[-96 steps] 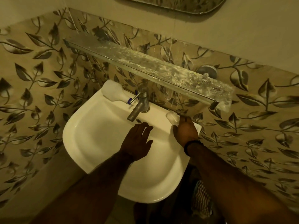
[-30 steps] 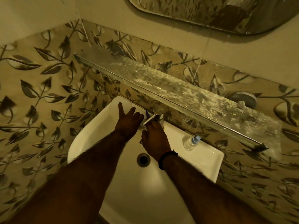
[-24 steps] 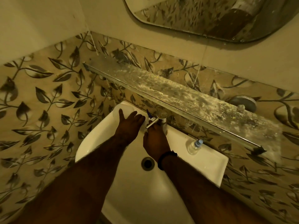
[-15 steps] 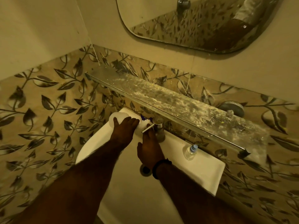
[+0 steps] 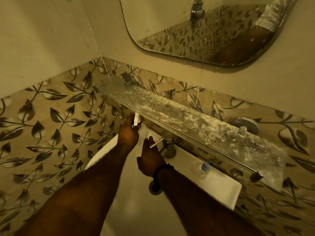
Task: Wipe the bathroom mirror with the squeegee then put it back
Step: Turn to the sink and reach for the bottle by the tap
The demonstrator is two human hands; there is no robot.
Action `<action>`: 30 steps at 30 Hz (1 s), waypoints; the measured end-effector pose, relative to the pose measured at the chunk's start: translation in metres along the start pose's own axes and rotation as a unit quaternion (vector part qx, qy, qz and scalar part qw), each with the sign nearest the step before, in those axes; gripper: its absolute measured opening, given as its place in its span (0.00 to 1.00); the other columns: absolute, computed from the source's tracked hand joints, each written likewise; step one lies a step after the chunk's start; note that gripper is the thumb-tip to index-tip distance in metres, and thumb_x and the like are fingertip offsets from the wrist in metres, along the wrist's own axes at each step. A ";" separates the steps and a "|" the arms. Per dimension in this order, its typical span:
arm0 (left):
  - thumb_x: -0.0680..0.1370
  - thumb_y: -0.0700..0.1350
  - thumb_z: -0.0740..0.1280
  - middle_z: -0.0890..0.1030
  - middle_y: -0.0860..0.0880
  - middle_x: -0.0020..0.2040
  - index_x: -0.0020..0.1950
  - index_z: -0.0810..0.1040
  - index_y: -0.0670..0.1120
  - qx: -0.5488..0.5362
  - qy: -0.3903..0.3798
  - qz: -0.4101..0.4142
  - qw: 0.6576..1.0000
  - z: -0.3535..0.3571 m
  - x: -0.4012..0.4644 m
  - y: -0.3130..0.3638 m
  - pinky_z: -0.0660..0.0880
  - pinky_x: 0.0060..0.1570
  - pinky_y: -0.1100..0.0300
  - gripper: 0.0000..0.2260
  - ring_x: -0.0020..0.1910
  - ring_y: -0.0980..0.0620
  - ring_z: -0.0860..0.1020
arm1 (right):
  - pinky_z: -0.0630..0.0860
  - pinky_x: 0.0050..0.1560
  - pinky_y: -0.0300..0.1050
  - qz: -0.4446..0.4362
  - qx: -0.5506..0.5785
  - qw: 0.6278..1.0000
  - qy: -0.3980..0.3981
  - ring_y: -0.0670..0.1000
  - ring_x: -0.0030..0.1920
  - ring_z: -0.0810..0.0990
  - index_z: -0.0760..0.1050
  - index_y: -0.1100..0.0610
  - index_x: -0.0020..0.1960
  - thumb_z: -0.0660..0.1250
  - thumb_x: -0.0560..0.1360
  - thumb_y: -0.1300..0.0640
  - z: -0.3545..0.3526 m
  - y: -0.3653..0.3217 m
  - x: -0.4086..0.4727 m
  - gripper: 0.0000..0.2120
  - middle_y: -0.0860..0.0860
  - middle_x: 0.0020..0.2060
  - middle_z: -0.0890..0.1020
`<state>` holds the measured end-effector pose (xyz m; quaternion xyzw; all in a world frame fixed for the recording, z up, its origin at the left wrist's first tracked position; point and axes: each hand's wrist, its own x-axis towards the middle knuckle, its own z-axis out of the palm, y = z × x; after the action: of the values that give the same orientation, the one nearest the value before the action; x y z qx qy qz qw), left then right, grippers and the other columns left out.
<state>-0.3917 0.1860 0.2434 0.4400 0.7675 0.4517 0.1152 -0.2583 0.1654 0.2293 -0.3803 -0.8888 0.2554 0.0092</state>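
Note:
My left hand [image 5: 128, 133] is closed around a white plastic bottle [image 5: 143, 132] at the back left of the sink, just under the glass shelf. A thin white spout [image 5: 135, 119] sticks up above my fingers. No squeegee blade is recognisable. My right hand [image 5: 150, 157] is beside it with fingers loosely apart, close to the tap lever [image 5: 156, 143] and holding nothing. The rounded mirror [image 5: 213, 31] hangs on the wall above, reflecting tiles and an arm.
A long, dirty glass shelf [image 5: 187, 120] juts out between sink and mirror, right above my hands. The metal tap [image 5: 167, 147] stands at the back of the white sink [image 5: 221, 186]. A small clear bottle with a blue cap [image 5: 203, 169] sits on the right ledge. Leaf-patterned tiles surround the corner.
My left hand reached to the sink's back left, closed on the white bottle and lifted it toward the shelf. My right hand moved off the small bottle to the tap. The view tilted up.

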 end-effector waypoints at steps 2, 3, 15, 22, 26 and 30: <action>0.80 0.39 0.66 0.81 0.43 0.59 0.68 0.73 0.44 -0.015 -0.002 -0.026 1.000 0.002 0.003 -0.001 0.72 0.56 0.56 0.17 0.58 0.44 0.78 | 0.49 0.75 0.54 0.006 0.011 1.000 -0.002 0.62 0.75 0.42 0.37 0.66 0.75 0.56 0.80 0.52 0.003 0.000 0.003 0.35 0.65 0.75 0.41; 0.80 0.39 0.66 0.81 0.43 0.60 0.70 0.72 0.45 -0.017 -0.004 -0.037 0.999 0.002 0.006 -0.002 0.72 0.55 0.57 0.18 0.59 0.43 0.78 | 0.49 0.75 0.53 0.006 0.018 1.000 0.000 0.62 0.75 0.42 0.37 0.65 0.75 0.56 0.80 0.52 0.003 0.000 0.005 0.35 0.64 0.75 0.41; 0.79 0.43 0.67 0.81 0.45 0.61 0.71 0.70 0.46 -0.051 -0.003 -0.106 0.993 0.012 0.018 -0.016 0.68 0.57 0.58 0.20 0.63 0.45 0.77 | 0.53 0.73 0.49 -0.027 0.068 0.995 0.074 0.57 0.76 0.50 0.55 0.60 0.75 0.59 0.79 0.49 0.012 0.014 0.003 0.29 0.57 0.76 0.55; 0.75 0.40 0.73 0.71 0.41 0.72 0.75 0.63 0.40 -0.033 0.018 -0.111 0.993 0.023 0.002 -0.016 0.68 0.69 0.46 0.32 0.70 0.40 0.70 | 0.66 0.68 0.45 -0.064 0.140 0.958 0.240 0.53 0.67 0.69 0.74 0.58 0.64 0.63 0.78 0.54 0.018 0.047 -0.044 0.17 0.54 0.64 0.73; 0.74 0.44 0.75 0.68 0.40 0.74 0.78 0.58 0.41 -0.011 0.024 -0.149 0.988 0.028 -0.012 -0.024 0.66 0.70 0.47 0.38 0.72 0.39 0.68 | 0.67 0.61 0.38 0.004 0.133 0.944 0.304 0.51 0.61 0.72 0.75 0.57 0.62 0.65 0.76 0.51 0.025 0.064 -0.067 0.17 0.53 0.60 0.75; 0.72 0.47 0.77 0.69 0.38 0.72 0.77 0.58 0.40 0.016 -0.011 -0.189 0.982 0.033 -0.016 -0.034 0.68 0.68 0.44 0.41 0.70 0.36 0.69 | 0.70 0.56 0.38 0.065 0.163 0.927 0.330 0.49 0.55 0.74 0.75 0.55 0.58 0.66 0.76 0.50 0.038 0.083 -0.088 0.14 0.50 0.53 0.76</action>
<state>-0.3827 0.1858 0.1945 0.2940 0.8427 0.4043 0.2000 -0.1476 0.1367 0.1733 -0.4933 -0.7549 0.2568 0.3475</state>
